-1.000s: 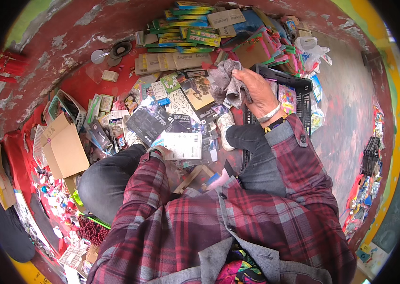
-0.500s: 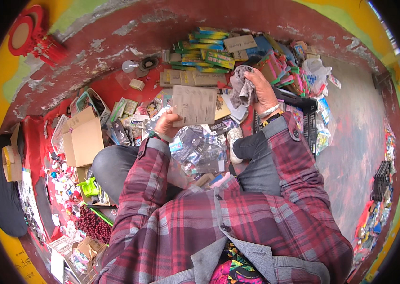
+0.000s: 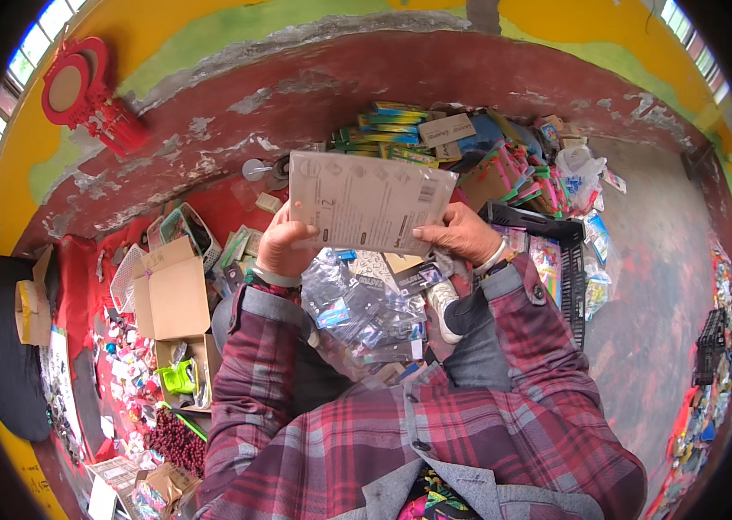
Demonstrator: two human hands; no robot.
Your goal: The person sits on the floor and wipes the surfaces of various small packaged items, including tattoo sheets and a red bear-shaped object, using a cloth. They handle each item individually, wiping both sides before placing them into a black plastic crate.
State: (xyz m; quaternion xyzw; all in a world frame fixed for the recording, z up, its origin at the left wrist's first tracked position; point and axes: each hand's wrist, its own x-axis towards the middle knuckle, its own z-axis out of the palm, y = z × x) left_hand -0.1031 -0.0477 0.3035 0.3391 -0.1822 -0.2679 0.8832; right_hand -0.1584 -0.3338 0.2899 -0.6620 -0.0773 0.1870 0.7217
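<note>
A flat, rectangular grey package (image 3: 370,198) in clear shiny wrap, with print and a barcode on the face turned to me, is held up in front of my chest. My left hand (image 3: 285,249) grips its lower left corner, thumb over the front. At the lower right edge my right hand (image 3: 467,236) pinches it, thumb likewise on the face; the fingers behind are hidden. Beneath the package, a heap of clear plastic packets (image 3: 350,305) lies on the floor between my legs, beside my white shoe (image 3: 443,309).
A black crate (image 3: 572,286) with packs stands to the right. Stacked yellow-green boxes (image 3: 394,121) and pink-and-green packs (image 3: 513,178) lie along the far wall. Leftward are an opened cardboard box (image 3: 174,290), a white basket (image 3: 128,279) and scattered small goods.
My right hand has let go of the grey cloth, now out of sight, and taken hold of the package. The package has risen and is held by both hands. The view has tilted up.
</note>
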